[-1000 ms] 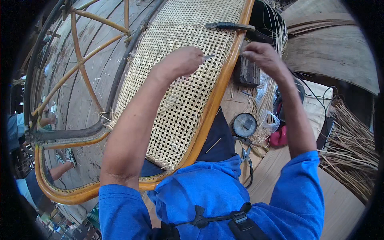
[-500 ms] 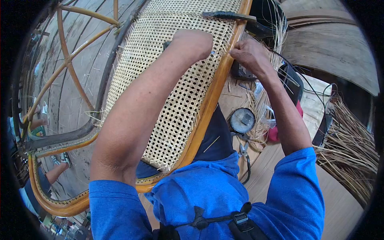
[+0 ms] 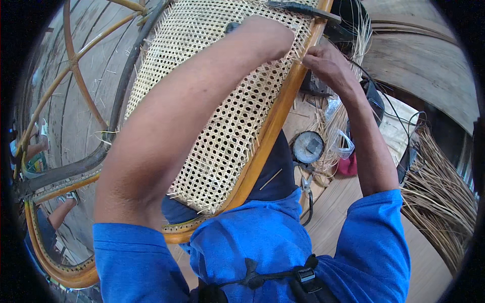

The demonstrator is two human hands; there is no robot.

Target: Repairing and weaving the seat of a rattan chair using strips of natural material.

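The right hand [image 3: 327, 64], fingers pinched on nothing discernible, is nearer the rail [image 3: 289, 91], which slants from near left to far right; the left hand [image 3: 275, 39], its grip hidden, bends over the cane [image 3: 237, 126] just leftward.

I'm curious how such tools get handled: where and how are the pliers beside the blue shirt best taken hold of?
Probably by the dark handle, coming from above and the person's right. The pliers lie with their metal end toward the round dish and the handle curving back toward the person, while the blue shirt crowds the left side.
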